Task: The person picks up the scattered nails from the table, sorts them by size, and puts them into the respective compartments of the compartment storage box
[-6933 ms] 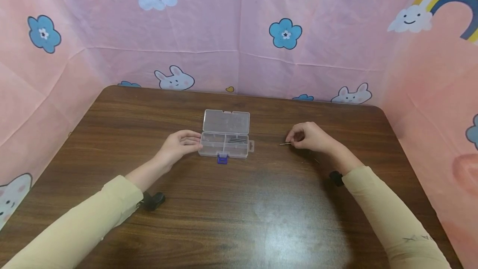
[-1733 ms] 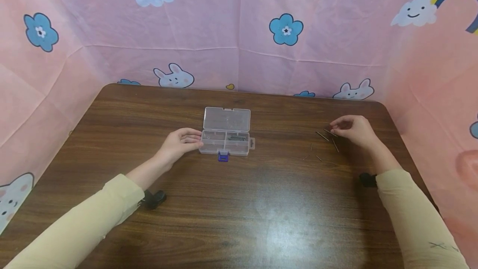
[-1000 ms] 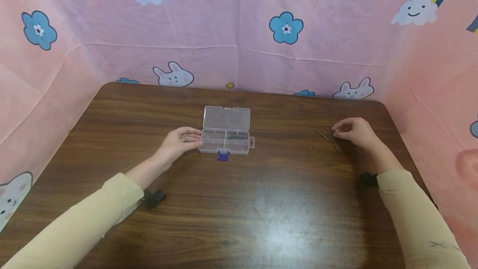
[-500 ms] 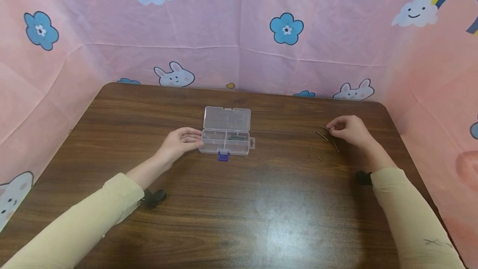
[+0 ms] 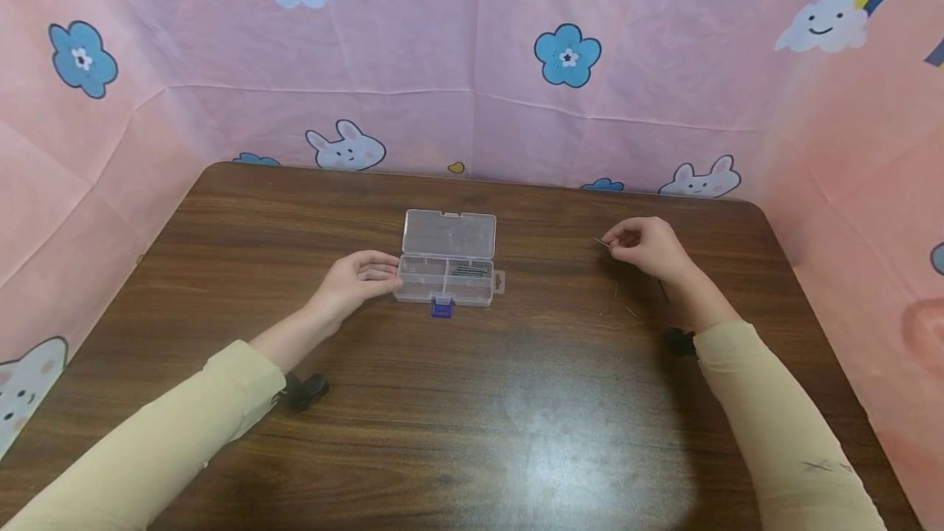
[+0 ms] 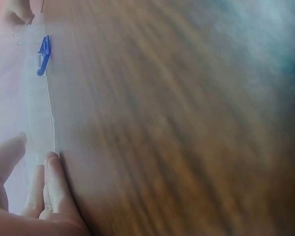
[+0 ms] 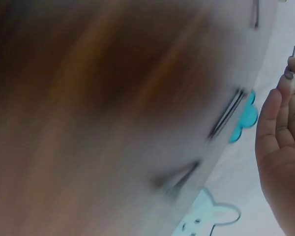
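A clear divided box [image 5: 421, 291] with its lid up and a blue latch [image 5: 442, 308] stands mid-table. Several dark metal pins [image 5: 469, 271] lie in its back right compartment. My left hand [image 5: 351, 283] rests its fingers against the box's left end; in the left wrist view, the fingertips [image 6: 54, 164] touch the box's end. Right of the box, my right hand [image 5: 649, 246] pinches a thin metal nail [image 5: 601, 242] between thumb and fingertips, above the table. The right wrist view shows the nail [image 7: 294, 50] pointing up from my right hand [image 7: 285, 132].
Several small nails [image 5: 630, 312] lie on the brown table [image 5: 413, 416] right of the box, one longer nail [image 5: 663, 289] beside the right wrist. A pink patterned cloth [image 5: 413, 39] hangs behind the table and at its sides.
My right hand has lifted a nail from the pile at the right and moved left toward the box with it. My left hand has stayed at the box.
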Tool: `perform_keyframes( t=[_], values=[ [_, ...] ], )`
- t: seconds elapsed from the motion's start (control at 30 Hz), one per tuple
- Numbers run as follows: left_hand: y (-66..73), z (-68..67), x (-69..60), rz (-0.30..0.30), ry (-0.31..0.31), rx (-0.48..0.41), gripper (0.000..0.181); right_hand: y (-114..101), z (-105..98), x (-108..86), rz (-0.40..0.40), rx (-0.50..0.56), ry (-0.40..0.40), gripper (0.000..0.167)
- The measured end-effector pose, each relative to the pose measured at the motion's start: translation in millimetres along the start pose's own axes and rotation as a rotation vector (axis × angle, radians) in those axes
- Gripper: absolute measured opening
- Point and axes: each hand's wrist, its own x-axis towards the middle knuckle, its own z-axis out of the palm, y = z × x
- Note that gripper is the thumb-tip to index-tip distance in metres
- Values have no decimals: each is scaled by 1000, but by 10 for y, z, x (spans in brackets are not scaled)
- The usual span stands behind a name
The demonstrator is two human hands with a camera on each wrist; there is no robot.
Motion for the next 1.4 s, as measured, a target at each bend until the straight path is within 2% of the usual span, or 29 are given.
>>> perform_keyframes(
  t=[0.47,1.4],
  values=[
    [6,1,26,0,-1,-3,50,-441,322,251,-80,97,-33,17],
    [16,-18,24,15,10,7,48,-1127,871,470,-205,236,-169,19]
  ],
)
